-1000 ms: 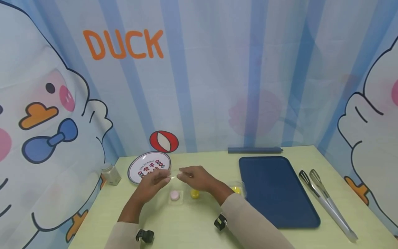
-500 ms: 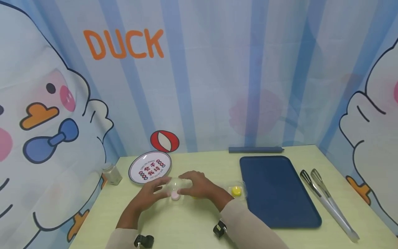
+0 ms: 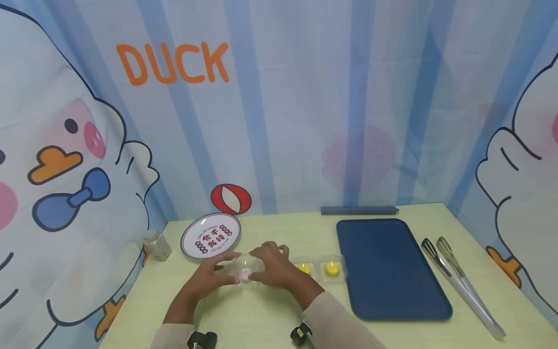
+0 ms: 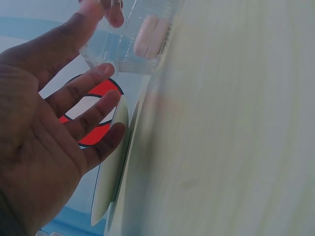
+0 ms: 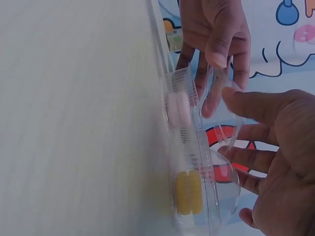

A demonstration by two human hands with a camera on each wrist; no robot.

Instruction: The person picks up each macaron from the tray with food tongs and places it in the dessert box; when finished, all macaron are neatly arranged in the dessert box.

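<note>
In the head view, a pink macaron [image 3: 245, 274] sits in a clear plastic base on the table, with a clear domed lid [image 3: 244, 261] directly over it. My left hand [image 3: 208, 278] pinches the lid's left side between thumb and fingers. On the opposite side, my right hand [image 3: 276, 266] pinches the same lid. The right wrist view shows the lid [image 5: 224, 105] close to the clear base holding the pink macaron [image 5: 179, 109]; whether they touch, I cannot tell. A yellow macaron [image 5: 189, 192] in a clear case lies beside it.
Yellow macarons [image 3: 332, 268] in clear cases sit right of my hands, by a dark blue tray [image 3: 392, 271]. Metal tongs [image 3: 464, 286] lie farther right. A printed plate [image 3: 211, 236] and a small jar [image 3: 157, 245] stand back left. A dark blue bar [image 3: 359, 210] lies behind the tray.
Both hands have come down and nearer with the clear lid, from in front of the plate to over the pink macaron. More of the yellow macarons' row now shows right of my right hand.
</note>
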